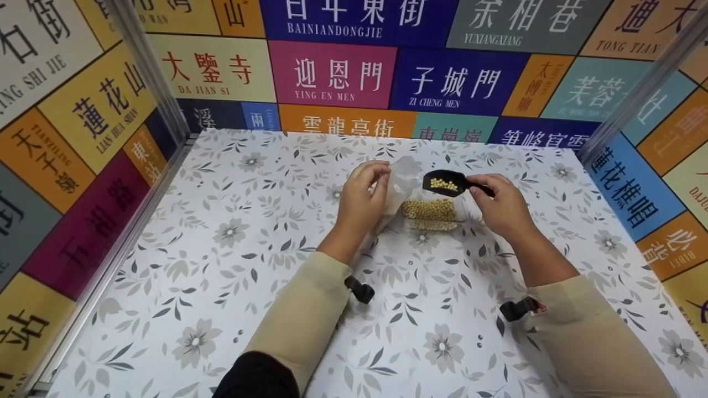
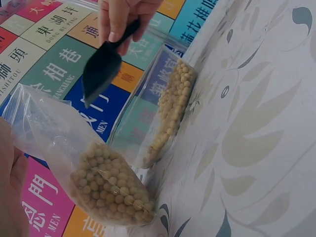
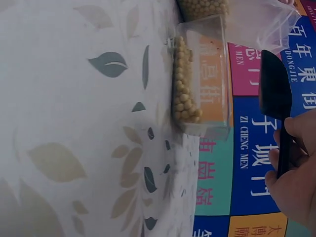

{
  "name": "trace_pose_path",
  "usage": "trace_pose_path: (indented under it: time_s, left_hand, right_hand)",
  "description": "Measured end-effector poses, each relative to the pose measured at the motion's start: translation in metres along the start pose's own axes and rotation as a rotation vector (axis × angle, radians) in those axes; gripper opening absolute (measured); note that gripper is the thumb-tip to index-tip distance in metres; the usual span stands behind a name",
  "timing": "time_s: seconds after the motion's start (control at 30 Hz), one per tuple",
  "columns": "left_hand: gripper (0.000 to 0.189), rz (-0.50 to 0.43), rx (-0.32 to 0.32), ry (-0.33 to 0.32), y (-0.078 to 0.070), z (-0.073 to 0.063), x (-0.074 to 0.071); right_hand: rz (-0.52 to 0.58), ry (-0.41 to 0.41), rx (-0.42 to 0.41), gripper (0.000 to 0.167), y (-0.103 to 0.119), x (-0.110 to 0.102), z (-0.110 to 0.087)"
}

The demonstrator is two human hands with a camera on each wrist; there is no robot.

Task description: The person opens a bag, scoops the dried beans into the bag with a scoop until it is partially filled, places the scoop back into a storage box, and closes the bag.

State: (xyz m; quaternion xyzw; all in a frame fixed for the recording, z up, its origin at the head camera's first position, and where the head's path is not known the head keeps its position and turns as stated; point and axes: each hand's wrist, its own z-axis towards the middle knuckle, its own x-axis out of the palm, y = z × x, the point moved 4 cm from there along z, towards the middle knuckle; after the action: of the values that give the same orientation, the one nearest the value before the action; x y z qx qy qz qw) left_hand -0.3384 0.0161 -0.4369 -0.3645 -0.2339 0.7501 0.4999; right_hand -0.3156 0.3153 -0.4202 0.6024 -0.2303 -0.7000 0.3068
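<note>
My left hand point(image 1: 362, 196) grips the upper part of a clear plastic bag point(image 1: 406, 172). Round yellow beans, which look like soybeans point(image 2: 113, 185), fill the bag's lower end in the left wrist view. My right hand point(image 1: 503, 205) pinches the handle of a black scoop point(image 1: 459, 183), held level with a small heap of beans in its bowl. Below the scoop, a clear rectangular container point(image 3: 212, 79) stands on the table beside the bag, with a layer of beans in its bottom. The scoop is above the container and apart from it.
A white cloth with grey flowers and leaves covers the table point(image 1: 193, 265). Colourful panels with street names point(image 1: 332, 74) wall in the back and both sides. Black wrist devices point(image 1: 360, 290) sit at both sleeve cuffs.
</note>
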Motion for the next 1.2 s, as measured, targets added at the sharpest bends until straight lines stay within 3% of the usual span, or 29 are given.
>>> trace_pose_path:
  time_s: [0.27,0.43,0.63,0.8,1.0,1.2]
  left_hand:
    - [0.013,0.003,0.001,-0.007,0.001,0.0,-0.001]
    - [0.012,0.0,0.005,-0.012,0.001,0.0,-0.001]
    - [0.013,0.0,0.005,-0.011,0.0,0.001,-0.001]
    - [0.013,0.004,-0.006,-0.008,0.0,0.001,-0.002]
    - [0.012,0.012,0.004,-0.01,-0.001,0.001,-0.002]
    - [0.014,0.014,0.026,-0.004,0.0,0.0,-0.002]
  right_hand:
    - [-0.023,-0.057,-0.046,0.041,0.035,-0.007,0.008]
    - [-0.106,-0.075,-0.116,0.038,0.055,-0.005,0.013]
    - [-0.272,-0.127,-0.309,0.032,0.079,-0.003,0.016]
    - [-0.317,-0.194,-0.45,0.027,0.091,-0.004,0.014]
    - [-0.318,-0.212,-0.465,0.028,0.091,-0.004,0.012]
    - [-0.317,-0.193,-0.417,0.029,0.081,-0.007,0.012]
